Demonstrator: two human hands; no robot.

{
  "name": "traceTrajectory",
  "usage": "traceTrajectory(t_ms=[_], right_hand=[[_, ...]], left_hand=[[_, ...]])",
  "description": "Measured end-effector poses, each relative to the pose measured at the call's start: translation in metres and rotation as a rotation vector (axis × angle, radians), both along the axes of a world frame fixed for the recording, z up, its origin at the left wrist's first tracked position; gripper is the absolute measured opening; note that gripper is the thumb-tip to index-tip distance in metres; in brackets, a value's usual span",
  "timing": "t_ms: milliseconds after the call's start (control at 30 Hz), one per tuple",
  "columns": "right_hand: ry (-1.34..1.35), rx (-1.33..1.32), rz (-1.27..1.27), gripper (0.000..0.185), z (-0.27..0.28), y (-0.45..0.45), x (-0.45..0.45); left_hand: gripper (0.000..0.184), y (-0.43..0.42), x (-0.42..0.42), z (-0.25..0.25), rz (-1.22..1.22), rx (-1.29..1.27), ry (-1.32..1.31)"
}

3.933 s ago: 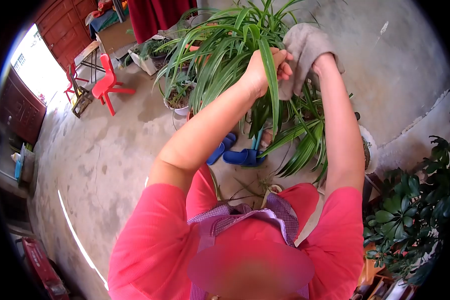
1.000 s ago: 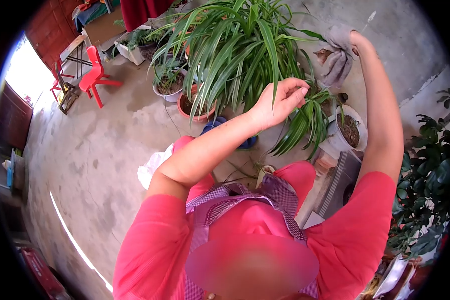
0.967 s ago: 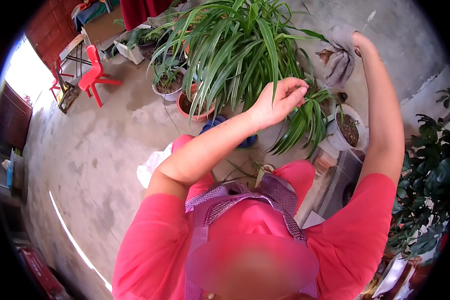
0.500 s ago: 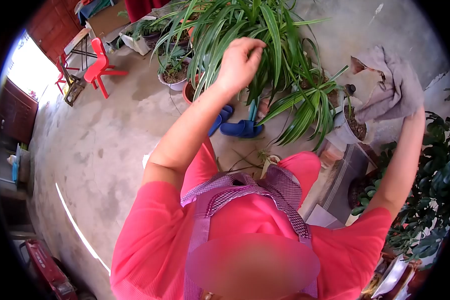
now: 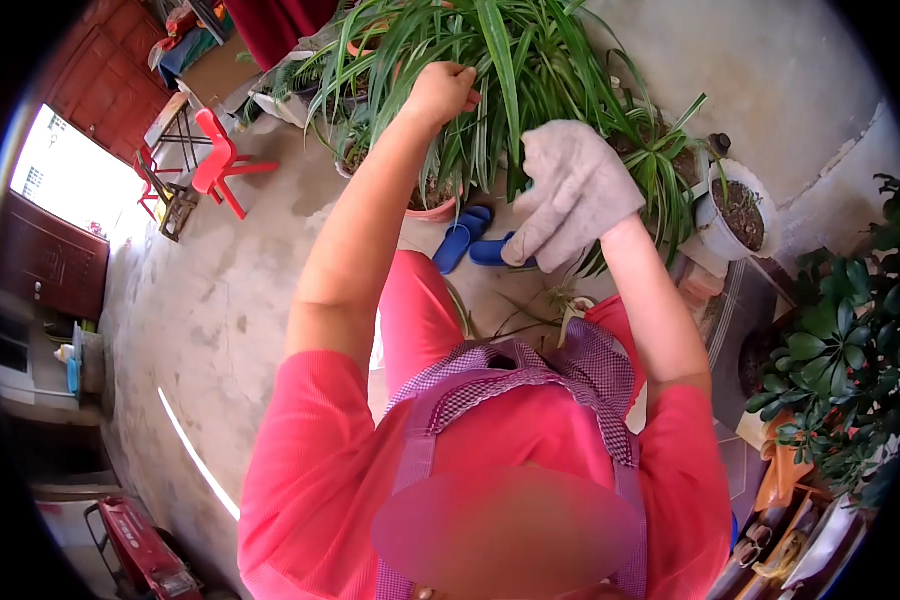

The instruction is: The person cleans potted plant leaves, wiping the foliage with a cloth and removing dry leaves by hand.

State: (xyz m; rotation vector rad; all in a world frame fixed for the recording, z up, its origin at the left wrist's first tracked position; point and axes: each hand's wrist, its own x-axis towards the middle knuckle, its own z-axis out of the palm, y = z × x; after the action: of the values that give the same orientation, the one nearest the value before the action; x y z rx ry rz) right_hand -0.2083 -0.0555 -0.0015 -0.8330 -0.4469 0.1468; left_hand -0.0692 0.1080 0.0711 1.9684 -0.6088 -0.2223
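A large spider plant point(image 5: 515, 90) with long striped leaves spreads at the top centre. Among its leaves on the left side, my left hand point(image 5: 442, 93) is closed, its fingers pinched on a leaf. A grey cloth point(image 5: 580, 185) covers my right hand, which holds it in front of the plant's right side; the fingers are hidden beneath the fabric. The cloth hangs above a pair of blue slippers point(image 5: 460, 235) on the floor. A smaller striped plant point(image 5: 655, 165) grows just right of the cloth.
A white pot of soil point(image 5: 740, 215) stands to the right, above a leafy green shrub point(image 5: 835, 345). Red plastic chairs point(image 5: 220, 160) stand at the upper left near an open doorway point(image 5: 70, 170). A red machine point(image 5: 145, 550) sits at lower left.
My right hand has swung left with the cloth, from beside the white pot to the front of the spider plant. My left hand has moved slightly left and up; the view has shifted.
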Motion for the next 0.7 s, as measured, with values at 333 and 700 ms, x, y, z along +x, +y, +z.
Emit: traceTrajectory(t_ms=[333,700], right_hand=[[-0.791,-2.261,-0.994,0.009,0.035,0.012,0.009],[-0.012,-1.261,-0.802,0.014,0.058,-0.049,0.133]], left_hand=[[0.017,-0.003,-0.012,-0.011,-0.162,-0.266,0.464],[0.018,-0.011,-0.030,-0.021,-0.237,-0.187,0.328]])
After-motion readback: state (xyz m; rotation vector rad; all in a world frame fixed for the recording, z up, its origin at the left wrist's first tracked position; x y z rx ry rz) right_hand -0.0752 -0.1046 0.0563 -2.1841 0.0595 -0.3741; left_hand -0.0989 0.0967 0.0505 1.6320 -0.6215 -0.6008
